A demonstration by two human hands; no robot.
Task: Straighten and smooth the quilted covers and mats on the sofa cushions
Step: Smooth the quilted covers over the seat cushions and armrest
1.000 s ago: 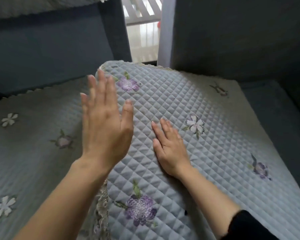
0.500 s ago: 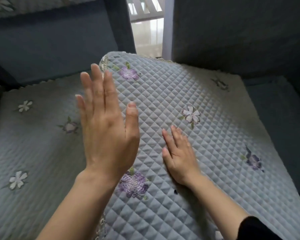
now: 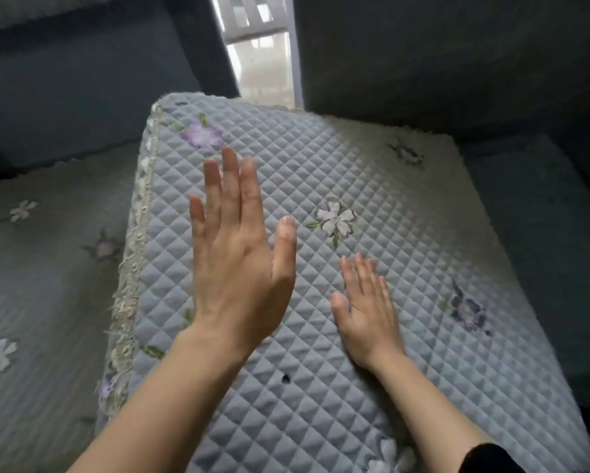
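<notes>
My right hand (image 3: 366, 310) lies flat on the quilted cover (image 3: 320, 186), palm down, fingers spread a little and pressed into the fabric; it grips nothing. My left hand (image 3: 242, 268) is open too, fingers straight and nearly together, thumb held apart. It appears raised just above the cover rather than resting on it, though from this angle I cannot be sure whether the palm touches.

The cover sits on the nearer seat cushion, running from the corner by the sofa backs down toward me. Its lace trim (image 3: 133, 268) hangs along the left edge, beside a second quilted mat (image 3: 48, 285) on the neighbouring seat, which lies lower and in shadow. Embroidered flowers dot both: a white one (image 3: 336, 220) just beyond my right fingertips, a purple one (image 3: 201, 134) near the far corner.

I judge the cover to be light and soft, padded enough to keep its shape yet loose on the cushion (it will likely slide under a push instead of stretching). Flat-palm strokes outward from the middle should suit it best. To shift it bodily, I would pinch it at the trimmed edge or a corner, gently, since the lace looks delicate. A small dark spot (image 3: 285, 378) near my left wrist may be a hole; I would avoid dragging there.
</notes>
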